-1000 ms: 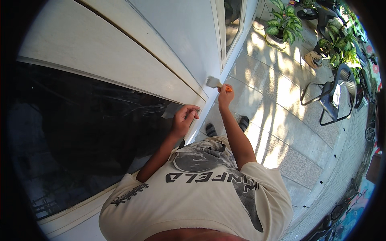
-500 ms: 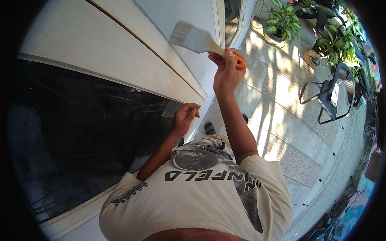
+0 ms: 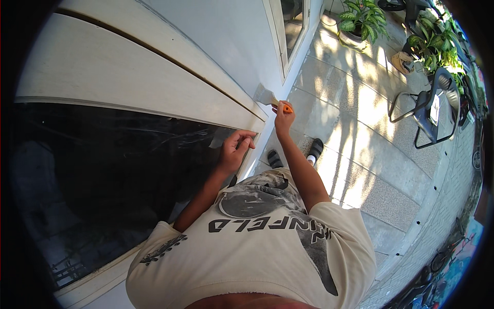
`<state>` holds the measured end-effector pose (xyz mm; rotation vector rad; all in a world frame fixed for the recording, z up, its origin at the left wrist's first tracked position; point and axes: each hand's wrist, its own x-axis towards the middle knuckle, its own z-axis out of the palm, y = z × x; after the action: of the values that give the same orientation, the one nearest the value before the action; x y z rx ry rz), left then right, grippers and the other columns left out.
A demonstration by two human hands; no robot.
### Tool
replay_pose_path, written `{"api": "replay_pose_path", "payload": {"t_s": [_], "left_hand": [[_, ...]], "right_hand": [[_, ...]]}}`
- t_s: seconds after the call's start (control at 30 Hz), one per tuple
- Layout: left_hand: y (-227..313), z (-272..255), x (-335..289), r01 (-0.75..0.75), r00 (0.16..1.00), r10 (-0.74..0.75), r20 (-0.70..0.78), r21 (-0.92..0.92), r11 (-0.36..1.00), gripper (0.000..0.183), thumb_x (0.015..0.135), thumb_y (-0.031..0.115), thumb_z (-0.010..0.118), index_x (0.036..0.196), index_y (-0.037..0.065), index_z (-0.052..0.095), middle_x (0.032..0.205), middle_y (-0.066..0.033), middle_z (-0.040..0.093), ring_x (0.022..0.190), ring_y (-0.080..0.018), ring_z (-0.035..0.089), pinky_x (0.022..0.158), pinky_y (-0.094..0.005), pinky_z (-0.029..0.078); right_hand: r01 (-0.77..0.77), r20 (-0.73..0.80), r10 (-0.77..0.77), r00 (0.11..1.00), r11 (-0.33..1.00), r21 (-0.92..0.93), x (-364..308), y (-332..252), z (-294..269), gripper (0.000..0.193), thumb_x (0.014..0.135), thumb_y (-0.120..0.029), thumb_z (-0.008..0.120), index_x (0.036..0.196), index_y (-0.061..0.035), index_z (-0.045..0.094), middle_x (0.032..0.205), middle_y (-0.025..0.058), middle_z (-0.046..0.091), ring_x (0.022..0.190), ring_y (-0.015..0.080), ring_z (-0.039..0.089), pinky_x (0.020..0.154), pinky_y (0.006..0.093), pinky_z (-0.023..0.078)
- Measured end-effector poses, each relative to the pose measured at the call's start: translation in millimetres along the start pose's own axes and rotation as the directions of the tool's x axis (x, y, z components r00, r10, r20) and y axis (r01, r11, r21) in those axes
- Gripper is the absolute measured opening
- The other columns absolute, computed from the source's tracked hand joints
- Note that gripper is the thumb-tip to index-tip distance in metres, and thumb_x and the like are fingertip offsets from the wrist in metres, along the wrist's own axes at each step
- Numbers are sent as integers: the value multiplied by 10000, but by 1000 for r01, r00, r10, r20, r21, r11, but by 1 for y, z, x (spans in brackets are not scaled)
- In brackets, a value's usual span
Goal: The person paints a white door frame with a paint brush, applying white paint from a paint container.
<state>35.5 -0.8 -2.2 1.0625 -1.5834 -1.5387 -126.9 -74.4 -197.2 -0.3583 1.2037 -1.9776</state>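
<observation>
My right hand point(image 3: 284, 121) is closed round the handle of a wide paintbrush point(image 3: 267, 97) with an orange handle end. Its bristles point up and left, at the white wall point(image 3: 242, 56) beside the cream frame point(image 3: 206, 98); whether they press on it is hard to tell. My left hand point(image 3: 236, 149) rests by the corner of the dark window pane point(image 3: 118, 170), next to the frame's edge. Its fingers are loosely bent, the thumb stands a little apart, and nothing shows in them.
Sandalled feet point(image 3: 315, 148) stand on the paved floor point(image 3: 355, 144) below me. A dark metal chair point(image 3: 429, 110) stands to the right. A potted plant point(image 3: 360, 23) is at the far side, near a second window point(image 3: 292, 31). A motorbike point(image 3: 411, 10) is parked beyond.
My right hand has brought the paintbrush down and away from me, from raised in the air to close by the wall. My left hand has stayed at the frame.
</observation>
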Motion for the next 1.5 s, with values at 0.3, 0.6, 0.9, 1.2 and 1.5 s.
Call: {"api": "replay_pose_path", "payload": {"t_s": [0.3, 0.6, 0.9, 1.2, 1.5], "left_hand": [[0, 7, -2, -19, 1000, 19, 9, -14, 1000, 181, 959, 56, 510, 1102, -16, 592, 836, -55, 615, 778, -92, 565, 737, -231, 434], [-11, 10, -2, 7, 998, -11, -56, -70, 997, 172, 962, 53, 504, 1095, -12, 591, 842, -47, 605, 787, -103, 573, 761, -246, 451], [-6, 23, 15, -43, 997, 39, -65, -68, 997, 179, 966, 68, 488, 1088, -4, 597, 825, -43, 608, 790, -100, 582, 775, -256, 471], [7, 72, 49, -29, 998, 28, -56, -33, 999, 181, 963, 68, 490, 1088, -6, 598, 807, -43, 611, 783, -99, 583, 777, -258, 472], [22, 165, 101, -37, 996, 40, 81, -36, 999, 191, 955, 91, 503, 1092, -2, 598, 804, -47, 619, 784, -109, 595, 761, -264, 483]], "right_hand": [[29, -28, -44, 999, 913, -408, 4, 4, 11, 179, 927, -156, 603, 945, 21, 626, 756, 86, 652, 661, 135, 646, 613, 235, 516], [71, 140, -130, 982, 930, 361, -19, -215, 113, 172, 963, -131, 550, 1063, 9, 558, 941, 136, 625, 816, 315, 702, 705, 356, 597], [-87, 48, 80, 996, 982, 166, 6, -83, 53, 200, 952, -131, 575, 1072, 29, 562, 962, 150, 623, 853, 280, 696, 658, 331, 608], [-158, -29, 155, 987, 954, -254, 47, -26, -45, 167, 934, -124, 580, 1037, 6, 593, 906, 118, 639, 792, 212, 695, 609, 294, 599], [-266, -174, 246, 954, 958, -106, 93, -156, -179, 192, 948, -137, 554, 1067, 13, 562, 949, 137, 623, 829, 250, 694, 678, 329, 591]]}}
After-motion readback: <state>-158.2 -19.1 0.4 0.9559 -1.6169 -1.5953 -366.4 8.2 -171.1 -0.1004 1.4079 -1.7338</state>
